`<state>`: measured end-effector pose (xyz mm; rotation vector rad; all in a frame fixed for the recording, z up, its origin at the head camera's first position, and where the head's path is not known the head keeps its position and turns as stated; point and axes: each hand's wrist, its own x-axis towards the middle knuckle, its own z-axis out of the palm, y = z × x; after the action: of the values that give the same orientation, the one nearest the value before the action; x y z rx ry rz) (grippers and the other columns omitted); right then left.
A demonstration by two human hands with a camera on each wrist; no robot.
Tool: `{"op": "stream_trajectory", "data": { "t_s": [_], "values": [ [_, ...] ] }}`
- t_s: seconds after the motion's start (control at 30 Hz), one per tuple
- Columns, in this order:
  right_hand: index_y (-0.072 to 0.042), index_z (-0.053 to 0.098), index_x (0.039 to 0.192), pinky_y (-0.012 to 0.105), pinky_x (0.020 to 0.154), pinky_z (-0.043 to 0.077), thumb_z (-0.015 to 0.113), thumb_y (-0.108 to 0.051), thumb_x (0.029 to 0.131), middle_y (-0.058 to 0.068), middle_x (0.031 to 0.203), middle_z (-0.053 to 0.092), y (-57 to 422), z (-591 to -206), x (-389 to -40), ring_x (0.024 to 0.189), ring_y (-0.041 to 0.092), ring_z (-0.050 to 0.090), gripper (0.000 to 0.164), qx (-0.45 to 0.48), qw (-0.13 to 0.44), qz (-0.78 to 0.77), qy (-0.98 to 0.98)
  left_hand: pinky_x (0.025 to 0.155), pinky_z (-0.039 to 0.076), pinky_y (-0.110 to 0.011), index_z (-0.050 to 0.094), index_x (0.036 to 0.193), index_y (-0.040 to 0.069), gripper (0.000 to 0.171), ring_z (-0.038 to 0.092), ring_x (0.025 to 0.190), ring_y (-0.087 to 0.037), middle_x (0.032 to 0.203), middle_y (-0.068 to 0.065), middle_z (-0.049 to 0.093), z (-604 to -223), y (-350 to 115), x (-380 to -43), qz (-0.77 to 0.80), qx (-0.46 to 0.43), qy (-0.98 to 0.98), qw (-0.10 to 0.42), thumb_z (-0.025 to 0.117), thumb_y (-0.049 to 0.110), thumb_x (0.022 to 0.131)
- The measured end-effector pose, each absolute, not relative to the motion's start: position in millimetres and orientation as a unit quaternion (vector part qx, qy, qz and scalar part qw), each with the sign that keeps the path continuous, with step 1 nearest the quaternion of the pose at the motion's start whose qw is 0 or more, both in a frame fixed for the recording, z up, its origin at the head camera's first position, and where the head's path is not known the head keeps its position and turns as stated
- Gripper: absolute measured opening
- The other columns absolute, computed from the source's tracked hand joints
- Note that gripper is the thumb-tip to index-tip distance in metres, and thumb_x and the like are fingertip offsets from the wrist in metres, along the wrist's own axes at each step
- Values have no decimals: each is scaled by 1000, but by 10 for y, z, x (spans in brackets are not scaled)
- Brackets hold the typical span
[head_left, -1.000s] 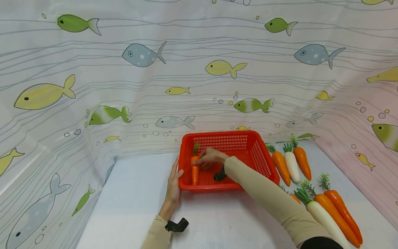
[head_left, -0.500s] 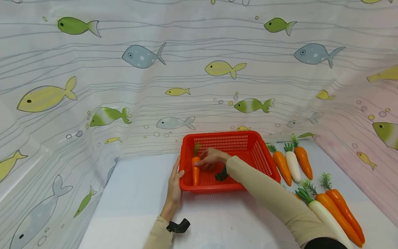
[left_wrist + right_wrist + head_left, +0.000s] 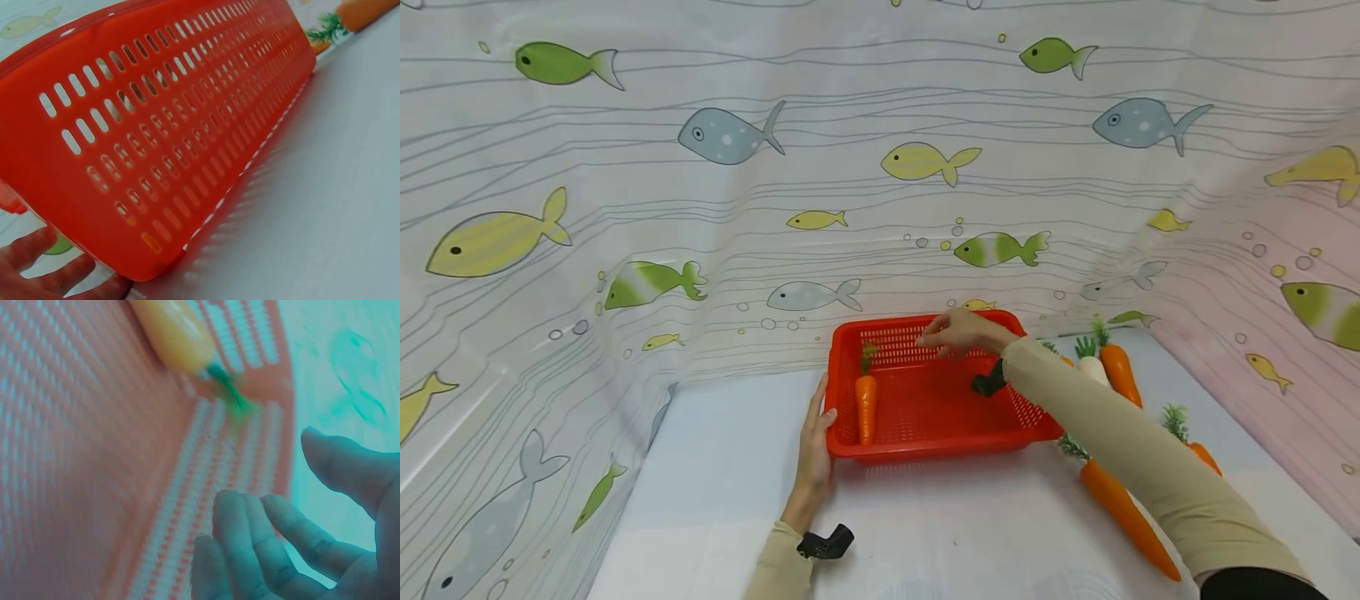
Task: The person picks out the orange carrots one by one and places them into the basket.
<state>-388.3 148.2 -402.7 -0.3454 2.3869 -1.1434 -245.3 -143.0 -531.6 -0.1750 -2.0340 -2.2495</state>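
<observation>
A red plastic basket (image 3: 940,450) with slotted walls stands on the white table. Inside it, along the left wall, lies one orange carrot (image 3: 866,408) with a green top, also visible as a carrot (image 3: 175,337) in the right wrist view. My left hand (image 3: 812,454) rests against the basket's left side, thumb at the rim; in the left wrist view its fingers (image 3: 65,275) touch the end wall. Above the basket's back part is my right hand (image 3: 958,332), holding nothing, its thumb apart from its loosely bent fingers.
Right of the basket lie several carrots, including a front carrot (image 3: 1127,517) and a back carrot (image 3: 1120,371), beside a white radish (image 3: 1092,367). My right forearm hides part of them. A fish-patterned sheet (image 3: 820,183) rises behind the table.
My right hand has let go of the carrot, leaving it in the basket, and has moved up and right. My left hand stays at the basket's left side.
</observation>
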Motion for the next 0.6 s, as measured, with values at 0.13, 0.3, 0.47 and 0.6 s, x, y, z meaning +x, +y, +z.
{"op": "stream_trajectory", "data": {
  "t_s": [0.13, 0.3, 0.47, 0.6],
  "values": [
    [-2, 63, 142, 57, 108, 55, 68, -35, 105, 24, 148, 60, 1900, -3824, -3916, 128, 43, 67, 50, -100, 187, -425, 880, 131, 23, -61, 26, 169, 35, 63, 20, 163, -26, 177, 8, 19, -5310, -1429, -2445, -736, -58, -673, 52, 34, 18, 109],
    [0, 63, 142, 51, 101, 60, 65, -34, 107, 28, 146, 61, 2431, -3735, -3889, 123, 42, 69, 50, -66, 130, -408, 901, 130, 25, -62, 25, 169, 35, 63, 20, 163, -27, 177, 6, 19, -5318, -1431, -2440, -733, -57, -676, 51, 34, 19, 109],
    [3, 60, 144, 48, 96, 63, 64, -37, 106, 31, 143, 61, 2838, -3762, -3795, 122, 42, 69, 55, -34, 114, -381, 917, 130, 25, -60, 26, 169, 36, 62, 21, 163, -25, 177, 8, 20, -5341, -1440, -2457, -735, -56, -674, 53, 34, 18, 110],
    [9, 64, 137, 47, 87, 65, 67, -41, 103, 33, 136, 65, 3058, -3819, -3675, 111, 42, 73, 60, -19, 122, -291, 949, 130, 25, -60, 27, 168, 38, 62, 21, 162, -24, 176, 10, 20, -5347, -1444, -2469, -737, -54, -671, 50, 34, 18, 110]
  ]
}}
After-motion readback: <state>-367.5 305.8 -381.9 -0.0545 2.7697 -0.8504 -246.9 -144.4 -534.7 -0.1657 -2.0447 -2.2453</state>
